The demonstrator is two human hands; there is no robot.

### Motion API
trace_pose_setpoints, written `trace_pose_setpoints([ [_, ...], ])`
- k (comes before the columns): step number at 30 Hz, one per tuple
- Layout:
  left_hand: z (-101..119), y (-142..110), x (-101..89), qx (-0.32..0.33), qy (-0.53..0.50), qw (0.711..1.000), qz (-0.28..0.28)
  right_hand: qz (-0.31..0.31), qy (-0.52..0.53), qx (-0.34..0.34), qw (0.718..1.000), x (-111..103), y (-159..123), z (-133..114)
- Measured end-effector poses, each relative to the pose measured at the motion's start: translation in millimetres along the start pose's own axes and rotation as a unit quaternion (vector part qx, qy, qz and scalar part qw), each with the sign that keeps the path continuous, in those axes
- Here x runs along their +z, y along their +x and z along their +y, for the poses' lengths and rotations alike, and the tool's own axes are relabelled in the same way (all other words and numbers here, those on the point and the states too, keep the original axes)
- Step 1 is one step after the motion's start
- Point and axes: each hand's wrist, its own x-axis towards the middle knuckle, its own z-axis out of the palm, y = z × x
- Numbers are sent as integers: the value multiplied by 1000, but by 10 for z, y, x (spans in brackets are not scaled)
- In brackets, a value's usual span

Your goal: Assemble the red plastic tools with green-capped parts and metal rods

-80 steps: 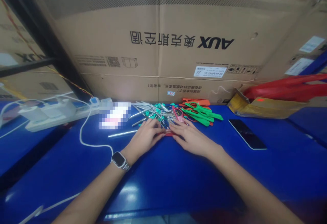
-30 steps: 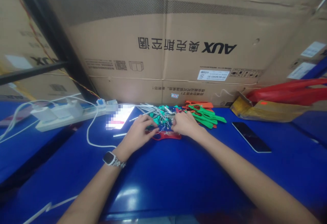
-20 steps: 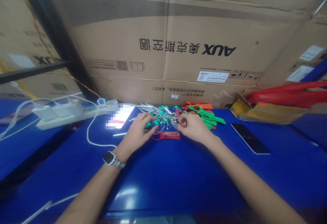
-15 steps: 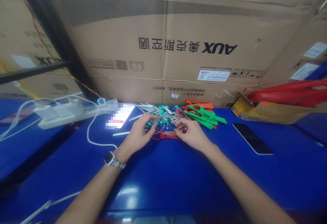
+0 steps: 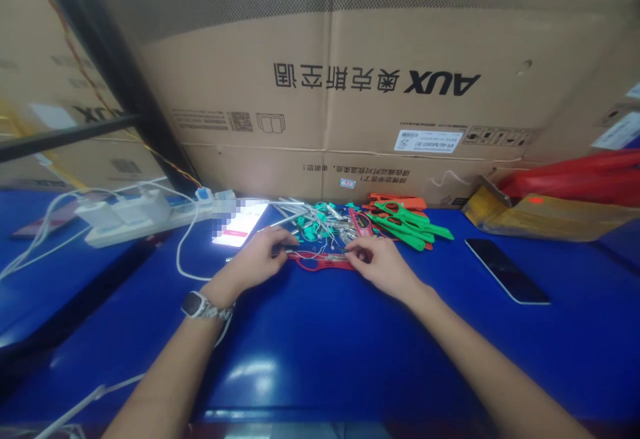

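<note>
And here, on the blue table (image 5: 350, 345), a red casing (image 5: 325, 263) is laid lengthwise, directly between the two hands, its ends flanked on either side. Its left end is met by the left hand (image 5: 257, 262), whose fingers are curled over and whose thumb is brought in close beneath them; whether anything is pinched there cannot be told, as the fingertips are partly hidden. At the other end, the right hand (image 5: 383, 259) is placed with thumb and forefinger drawn together over the casing's tip; what is gripped between them, if anything, is too small to be made out. Just behind the casing, thin white wires (image 5: 325, 235) are seen trailing from a heap in which small teal pieces (image 5: 313, 231) and silver rods (image 5: 290, 204) are jumbled together. Beyond the right hand's fingers, a second red casing (image 5: 361, 221) is tilted against the heap, and to its right green casings (image 5: 405, 225) are stacked, with orange casings (image 5: 397, 201) partly covered behind them. Farther right, well apart from the hands, a dark phone (image 5: 505, 269) is laid flat; behind the left hand, a lit screen (image 5: 240, 222) is partly masked by pixelation.
</note>
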Motion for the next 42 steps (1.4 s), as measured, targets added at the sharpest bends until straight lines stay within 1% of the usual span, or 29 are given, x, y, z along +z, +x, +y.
trace_pose_setpoints([
  [6,84,25,113,25,27,999,-38,23,29,37,999,80,-3,12],
  [9,110,56,161,48,44,996,-56,30,39,45,998,115,-4,13],
  [15,97,108,171,84,39,994,-56,24,50,47,997,146,-8,1],
  [22,118,105,157,77,12,996,-51,5,57,49,997,141,-11,-23],
  [27,120,99,173,77,-2,996,-51,18,56,47,997,108,-8,-41],
  [32,102,113,191,83,-16,995,-59,19,41,45,998,41,5,19],
  [35,74,119,218,86,-30,994,-63,31,45,46,997,49,63,69],
  [39,60,120,245,62,-32,996,-56,48,39,53,997,86,181,108],
  [42,67,114,242,66,-29,995,-69,52,24,56,997,88,244,118],
])
